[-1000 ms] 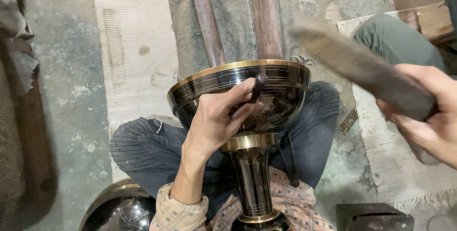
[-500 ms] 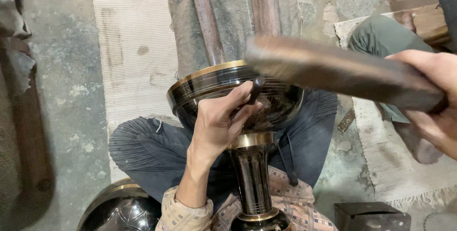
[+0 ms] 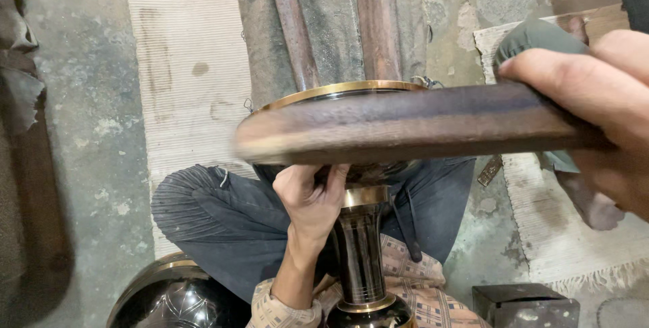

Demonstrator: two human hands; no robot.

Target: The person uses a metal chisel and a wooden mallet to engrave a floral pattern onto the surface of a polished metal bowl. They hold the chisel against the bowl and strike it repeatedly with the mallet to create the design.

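Observation:
A black, gold-rimmed metal bowl on a tall stem (image 3: 361, 260) stands between my crossed legs. My left hand (image 3: 312, 196) grips a small tool against the bowl's side, just under the rim (image 3: 324, 91). My right hand (image 3: 595, 108) holds a long, dark wooden mallet (image 3: 405, 125) that lies blurred across the bowl and hides most of it.
A second dark metal vessel (image 3: 172, 297) sits at the lower left. A small black block (image 3: 524, 304) rests at the lower right. Two long wooden bars (image 3: 375, 20) lie ahead on a cloth. Woven mats (image 3: 182, 71) cover parts of the concrete floor.
The mallet in my right hand has swung leftward and down from the upper right until it lies across the bowl. My left hand stays on the bowl's side.

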